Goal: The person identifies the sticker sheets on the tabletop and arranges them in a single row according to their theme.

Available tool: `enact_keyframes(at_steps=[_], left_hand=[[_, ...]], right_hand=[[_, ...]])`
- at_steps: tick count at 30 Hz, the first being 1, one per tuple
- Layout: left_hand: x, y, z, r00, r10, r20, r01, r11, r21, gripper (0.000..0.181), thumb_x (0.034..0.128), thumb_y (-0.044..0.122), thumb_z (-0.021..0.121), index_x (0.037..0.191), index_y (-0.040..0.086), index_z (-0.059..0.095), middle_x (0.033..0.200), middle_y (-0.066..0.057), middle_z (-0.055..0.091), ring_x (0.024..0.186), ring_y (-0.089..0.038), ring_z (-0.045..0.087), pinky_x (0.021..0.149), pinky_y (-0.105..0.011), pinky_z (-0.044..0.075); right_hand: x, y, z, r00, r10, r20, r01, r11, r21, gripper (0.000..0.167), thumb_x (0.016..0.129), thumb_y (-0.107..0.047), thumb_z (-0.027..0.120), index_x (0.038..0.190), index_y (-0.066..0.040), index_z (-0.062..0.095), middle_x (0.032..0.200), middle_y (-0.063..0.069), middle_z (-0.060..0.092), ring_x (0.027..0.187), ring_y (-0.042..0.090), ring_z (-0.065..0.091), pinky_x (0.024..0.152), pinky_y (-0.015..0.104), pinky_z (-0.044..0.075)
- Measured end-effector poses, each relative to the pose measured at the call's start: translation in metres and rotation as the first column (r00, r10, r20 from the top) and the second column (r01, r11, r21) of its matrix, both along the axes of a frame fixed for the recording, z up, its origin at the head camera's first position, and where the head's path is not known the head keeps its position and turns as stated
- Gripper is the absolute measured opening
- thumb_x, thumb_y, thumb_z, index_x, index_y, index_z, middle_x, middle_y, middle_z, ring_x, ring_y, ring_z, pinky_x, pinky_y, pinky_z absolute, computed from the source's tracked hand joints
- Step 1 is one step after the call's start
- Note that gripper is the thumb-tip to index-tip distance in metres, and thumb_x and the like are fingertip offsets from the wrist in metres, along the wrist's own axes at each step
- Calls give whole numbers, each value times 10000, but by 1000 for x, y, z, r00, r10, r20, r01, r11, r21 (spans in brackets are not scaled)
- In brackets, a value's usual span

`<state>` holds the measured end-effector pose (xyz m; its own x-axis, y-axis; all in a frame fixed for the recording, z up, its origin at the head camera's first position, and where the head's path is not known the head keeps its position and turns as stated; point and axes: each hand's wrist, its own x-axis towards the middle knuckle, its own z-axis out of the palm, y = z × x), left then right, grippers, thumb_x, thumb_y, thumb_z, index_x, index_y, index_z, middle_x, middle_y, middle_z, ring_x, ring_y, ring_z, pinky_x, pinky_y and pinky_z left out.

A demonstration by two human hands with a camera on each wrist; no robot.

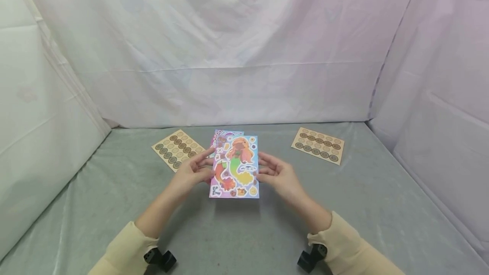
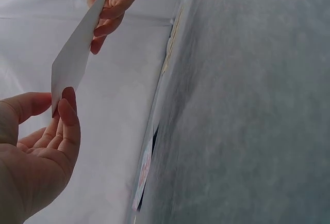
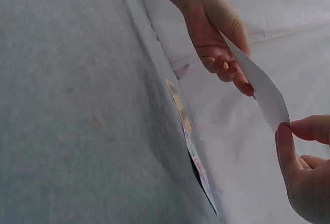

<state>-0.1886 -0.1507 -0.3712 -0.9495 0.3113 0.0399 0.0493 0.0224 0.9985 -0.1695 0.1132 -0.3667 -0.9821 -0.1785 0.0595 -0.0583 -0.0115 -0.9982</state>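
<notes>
From my remote seat I see the left hand (image 1: 191, 173) and right hand (image 1: 279, 176) each pinching a side of the mermaid sheet (image 1: 234, 169), held above the grey table (image 1: 237, 237). It bows slightly, so I judge that squeezing inward could crease it and a loosened pinch could drop it. Beyond, a low sweep might shove the second sheet (image 1: 229, 132) towards the left brown card (image 1: 168, 150); the right brown card (image 1: 318, 145) sits well apart.

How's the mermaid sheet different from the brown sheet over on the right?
The mermaid sheet is pink and blue with mixed pictures; the brown sheet is tan with rows of circles. The mermaid sheet is held up; the brown sheet lies on the table. Both are rectangular.
</notes>
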Motion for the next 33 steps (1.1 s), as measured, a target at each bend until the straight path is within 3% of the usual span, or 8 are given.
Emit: enact_keyframes(at_steps=[7, 16, 22, 33], left_hand=[[3, -11, -2, 1000, 1, -28, -2, 1000, -28, 646, 840, -69, 613, 1441, -13, 384, 1085, -172, 618, 837, -182, 669, 691, -345, 561], [5, -25, -7, 999, -20, -48, 18, 998, -54, 637, 839, -54, 650, 1427, -19, 408, 1051, -168, 648, 825, -159, 659, 666, -279, 538], [8, -32, -8, 997, -45, -56, 42, 997, -65, 641, 840, -42, 661, 1426, -28, 403, 1068, -200, 645, 820, -164, 660, 651, -283, 534], [11, -46, -13, 997, -65, -41, 60, 993, -100, 671, 832, -15, 689, 1437, -2, 399, 1049, -152, 655, 849, -194, 666, 678, -310, 552]], right_hand=[[4, -8, -2, 1000, 31, 0, -31, 999, -20, 635, 788, 151, 653, 1382, 20, 469, 1262, 218, 575, 935, 213, 649, 824, 299, 535], [6, -17, -8, 998, 57, 22, -56, 998, -20, 605, 812, 135, 649, 1380, 31, 467, 1265, 224, 569, 925, 200, 647, 809, 290, 538], [8, -22, -11, 997, 75, -5, -75, 997, -35, 593, 812, 150, 632, 1371, 84, 445, 1255, 264, 558, 904, 192, 643, 799, 280, 539], [11, -30, -16, 997, 76, 17, -76, 997, -33, 601, 807, 142, 645, 1374, 47, 466, 1231, 229, 583, 898, 193, 645, 791, 301, 547]])
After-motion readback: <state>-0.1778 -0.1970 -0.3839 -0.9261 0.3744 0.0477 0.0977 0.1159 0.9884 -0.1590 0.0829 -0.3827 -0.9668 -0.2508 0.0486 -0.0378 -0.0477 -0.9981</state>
